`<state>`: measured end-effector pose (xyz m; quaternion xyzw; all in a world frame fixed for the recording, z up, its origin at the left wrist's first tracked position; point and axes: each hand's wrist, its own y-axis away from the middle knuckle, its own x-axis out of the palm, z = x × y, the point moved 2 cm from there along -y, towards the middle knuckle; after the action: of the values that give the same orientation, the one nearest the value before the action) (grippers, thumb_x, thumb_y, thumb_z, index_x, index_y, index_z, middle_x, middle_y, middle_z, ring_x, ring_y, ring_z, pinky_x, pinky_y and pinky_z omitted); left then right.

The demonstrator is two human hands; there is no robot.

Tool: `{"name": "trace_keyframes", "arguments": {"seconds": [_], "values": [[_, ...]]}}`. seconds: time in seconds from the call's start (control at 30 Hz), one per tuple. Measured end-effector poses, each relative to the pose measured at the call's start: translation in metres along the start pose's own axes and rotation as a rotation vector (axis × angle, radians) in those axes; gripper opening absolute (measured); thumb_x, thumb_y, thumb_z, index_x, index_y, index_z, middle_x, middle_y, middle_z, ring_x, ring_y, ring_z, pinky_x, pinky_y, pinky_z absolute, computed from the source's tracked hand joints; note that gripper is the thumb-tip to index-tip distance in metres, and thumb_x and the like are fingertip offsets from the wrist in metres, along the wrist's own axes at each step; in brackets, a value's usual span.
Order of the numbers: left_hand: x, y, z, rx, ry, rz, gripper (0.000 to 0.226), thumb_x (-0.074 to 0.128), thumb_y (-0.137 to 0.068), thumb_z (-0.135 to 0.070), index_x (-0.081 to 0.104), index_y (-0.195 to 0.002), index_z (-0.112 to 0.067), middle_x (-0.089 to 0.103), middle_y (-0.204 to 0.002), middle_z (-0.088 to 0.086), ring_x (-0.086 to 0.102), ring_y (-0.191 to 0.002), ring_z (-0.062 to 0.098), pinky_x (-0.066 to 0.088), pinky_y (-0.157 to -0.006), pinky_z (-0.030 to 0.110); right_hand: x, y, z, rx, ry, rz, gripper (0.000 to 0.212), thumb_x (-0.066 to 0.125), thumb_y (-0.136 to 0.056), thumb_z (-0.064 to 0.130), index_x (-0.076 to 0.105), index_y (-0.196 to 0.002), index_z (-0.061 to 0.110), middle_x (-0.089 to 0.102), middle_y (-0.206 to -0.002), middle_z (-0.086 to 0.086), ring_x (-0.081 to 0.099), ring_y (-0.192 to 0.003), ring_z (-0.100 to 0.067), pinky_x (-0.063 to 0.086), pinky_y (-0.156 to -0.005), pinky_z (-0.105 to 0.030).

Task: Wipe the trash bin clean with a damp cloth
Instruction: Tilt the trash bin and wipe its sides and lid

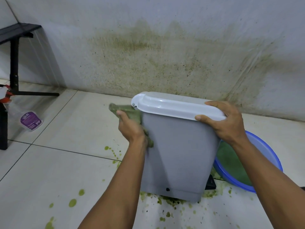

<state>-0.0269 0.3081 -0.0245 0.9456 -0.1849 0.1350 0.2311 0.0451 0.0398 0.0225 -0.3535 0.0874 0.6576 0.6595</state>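
Note:
A grey pedal trash bin (178, 156) with a white lid (175, 105) stands on the tiled floor, tilted a little to the left. My left hand (130, 128) holds a green-stained damp cloth (130, 111) against the bin's left side, just below the lid's hinge. My right hand (222, 123) grips the lid's right end, thumb on the front rim and fingers over the top. The bin's black pedal (211, 183) shows at its lower right.
A blue basin (267, 156) of green water sits behind the bin on the right. Green splashes (72, 202) dot the floor around the bin. A spray bottle (24, 116) and a black stand (14, 63) are at the left. The stained wall (148, 55) runs close behind.

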Motion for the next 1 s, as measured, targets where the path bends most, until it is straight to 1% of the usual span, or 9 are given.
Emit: {"name": "trace_keyframes", "arguments": {"seconds": [0.07,0.17,0.27,0.37,0.5,0.6,0.7,0.87,1.0], "values": [[0.021,-0.001,-0.025,0.166,-0.105,0.137,0.056,0.039,-0.105,-0.055,0.072,-0.123,-0.012,0.075,-0.114,0.003,0.069,-0.11,0.021,0.054,-0.101,0.041,-0.002,0.004,0.001,-0.015,0.01,-0.003,0.063,0.074,-0.055,0.078,0.072,-0.107,0.042,0.065,-0.118,0.02,0.056,-0.116,-0.012,0.046,-0.104,-0.039],[0.042,0.0,-0.04,0.564,-0.792,0.428,0.057,0.035,-0.107,-0.049,0.058,-0.141,-0.01,0.053,-0.151,0.01,0.045,-0.142,0.027,0.032,-0.12,0.044,-0.003,0.011,0.004,-0.043,0.017,-0.019,0.063,0.074,-0.056,0.076,0.073,-0.108,0.04,0.066,-0.118,0.02,0.055,-0.118,-0.011,0.041,-0.103,-0.03],[0.055,0.012,-0.055,0.856,-1.246,0.703,0.049,0.037,-0.105,-0.049,0.065,-0.127,-0.015,0.059,-0.14,0.006,0.05,-0.131,0.029,0.04,-0.101,0.041,-0.004,0.015,0.008,-0.052,0.002,-0.047,0.062,0.075,-0.056,0.076,0.074,-0.106,0.039,0.067,-0.117,0.019,0.057,-0.118,-0.013,0.042,-0.104,-0.03],[0.077,0.037,-0.063,0.909,-1.564,0.941,0.048,0.037,-0.104,-0.054,0.065,-0.108,-0.016,0.068,-0.121,0.009,0.06,-0.111,0.032,0.037,-0.078,0.038,-0.006,0.024,0.011,-0.083,0.024,-0.057,0.063,0.074,-0.059,0.075,0.074,-0.108,0.036,0.067,-0.119,0.017,0.056,-0.118,-0.015,0.043,-0.104,-0.033],[0.086,0.055,-0.067,0.782,-1.669,1.179,0.053,0.038,-0.102,-0.06,0.062,-0.135,-0.025,0.065,-0.134,0.008,0.06,-0.118,0.029,0.043,-0.088,0.038,-0.013,0.049,0.012,-0.145,0.045,-0.066,0.064,0.076,-0.064,0.07,0.074,-0.114,0.03,0.067,-0.126,0.012,0.053,-0.127,-0.02,0.042,-0.109,-0.041],[0.074,0.038,-0.079,0.652,-1.676,1.198,0.057,0.041,-0.101,-0.061,0.052,-0.148,-0.029,0.054,-0.149,0.007,0.051,-0.132,0.029,0.04,-0.11,0.045,-0.017,0.069,0.014,-0.215,0.039,-0.085,0.065,0.078,-0.067,0.064,0.074,-0.116,0.023,0.068,-0.127,0.005,0.052,-0.13,-0.025,0.041,-0.111,-0.042],[0.051,0.027,-0.088,0.67,-1.728,1.115,0.066,0.036,-0.101,-0.064,0.034,-0.158,-0.03,0.032,-0.165,0.001,0.025,-0.153,0.025,0.022,-0.123,0.05,-0.022,0.083,0.015,-0.315,0.045,-0.085,0.065,0.081,-0.069,0.059,0.074,-0.119,0.017,0.067,-0.128,0.0,0.051,-0.132,-0.03,0.041,-0.112,-0.045],[0.019,0.05,-0.086,0.836,-1.736,1.064,0.067,0.031,-0.103,-0.062,0.028,-0.161,-0.027,0.025,-0.168,-0.004,0.016,-0.156,0.021,0.019,-0.122,0.047,-0.034,0.096,0.012,-0.383,0.084,-0.016,0.07,0.081,-0.07,0.059,0.072,-0.122,0.014,0.065,-0.133,-0.004,0.05,-0.134,-0.031,0.04,-0.111,-0.05],[0.006,0.061,-0.09,0.881,-1.71,1.023,0.064,0.034,-0.104,-0.059,0.032,-0.159,-0.028,0.028,-0.167,-0.007,0.017,-0.155,0.018,0.023,-0.119,0.044,-0.035,0.102,0.031,-0.248,0.312,0.127,0.087,0.064,-0.064,0.083,0.058,-0.138,0.038,0.053,-0.148,0.009,0.036,-0.146,-0.023,0.027,-0.115,-0.066]]}}
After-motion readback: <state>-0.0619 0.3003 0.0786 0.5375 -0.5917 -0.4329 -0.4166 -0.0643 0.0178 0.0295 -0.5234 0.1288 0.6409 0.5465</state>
